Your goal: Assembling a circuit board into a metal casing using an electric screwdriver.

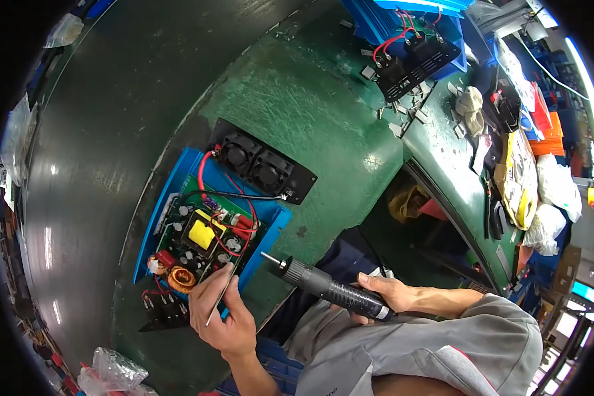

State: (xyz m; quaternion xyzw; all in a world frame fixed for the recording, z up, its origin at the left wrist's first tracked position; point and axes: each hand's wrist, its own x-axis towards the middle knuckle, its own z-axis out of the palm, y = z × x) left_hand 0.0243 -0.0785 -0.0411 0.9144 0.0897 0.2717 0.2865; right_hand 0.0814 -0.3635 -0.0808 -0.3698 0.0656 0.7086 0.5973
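Observation:
My right hand (pixel 386 297) is wrapped round a black electric screwdriver (pixel 333 290), its bit pointing left toward a blue metal housing (pixel 257 254). Between the fingers of my left hand (pixel 221 317) is a thin silver metal rod (pixel 219 300), perhaps tweezers; its far end reaches the housing's near edge. Inside the housing lies a green circuit board with a yellow-topped transformer (pixel 202 232), a copper coil (pixel 181 280) and red wires. A black end panel with two fans (pixel 254 162) lies beside it, joined by red and black wires. Another black panel (pixel 165 311) hangs at its near-left end.
More blue housings (pixel 409 16) stand at the far right, with a wired black panel (pixel 416 69) and scattered small metal pieces (pixel 409 109). A dark belt-like surface (pixel 92 158) runs along the left. Bags, tape and tools lie on the right-hand bench (pixel 442 132).

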